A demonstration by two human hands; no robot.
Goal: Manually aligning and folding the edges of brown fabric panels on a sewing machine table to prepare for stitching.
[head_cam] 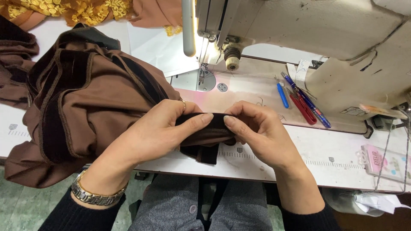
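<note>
A brown garment [90, 98] with dark velvet bands lies bunched on the left of the sewing table [325, 149]. Its near end, a dark brown folded strip [205, 141], is pinched between both my hands just in front of the machine bed. My left hand [158, 128] grips the strip from the left, thumb on top, a ring on one finger and a metal watch on the wrist. My right hand [257, 128] holds it from the right, thumb tip meeting the left thumb. A short tail of fabric hangs below my fingers.
The cream sewing machine [325, 38] stands at the back right, its needle and presser foot [202, 72] above the round metal plate. Blue pens and red snips [302, 105] lie by the machine base. A small pink packet [387, 164] sits at the right edge. Yellow lace fabric [77, 10] lies far left.
</note>
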